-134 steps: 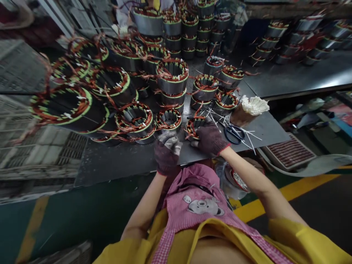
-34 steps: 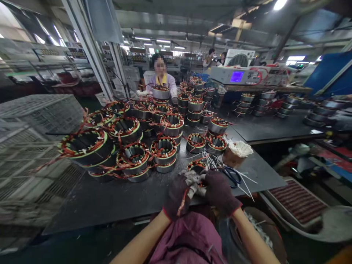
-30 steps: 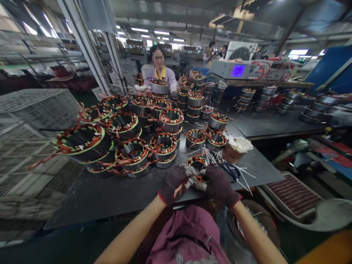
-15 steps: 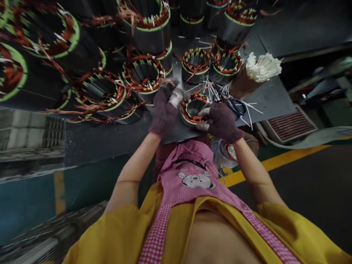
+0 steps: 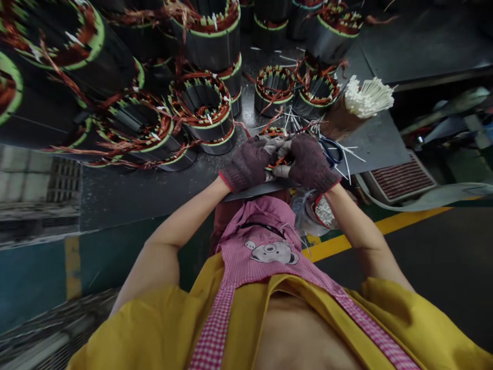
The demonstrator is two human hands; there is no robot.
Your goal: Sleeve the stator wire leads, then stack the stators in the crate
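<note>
A small motor stator [image 5: 275, 131] with orange copper windings stands at the table's near edge, mostly covered by my hands. My left hand [image 5: 252, 162], in a dark maroon glove with pale fingertips, is closed on its left side. From the right, my right hand [image 5: 310, 162], gloved the same way, curls its fingers over the stator's top. The fingertips of both hands meet over the windings; whether they also pinch a wire or a tie I cannot tell. Blue-handled scissors [image 5: 334, 151] lie right beside my right hand, among loose white ties [image 5: 348, 160].
Larger stators [image 5: 206, 36] are stacked at the left and back. Two small stators [image 5: 274, 87] [image 5: 318, 92] stand behind my hands. A brown holder [image 5: 341, 118] full of white ties [image 5: 370, 95] stands at the right. Below the edge hangs a bag [image 5: 324, 211] of white pieces.
My left hand has moved right and down from beside the larger stator onto the small one. My right hand has stayed at the small stator, its fingers now further over the top.
</note>
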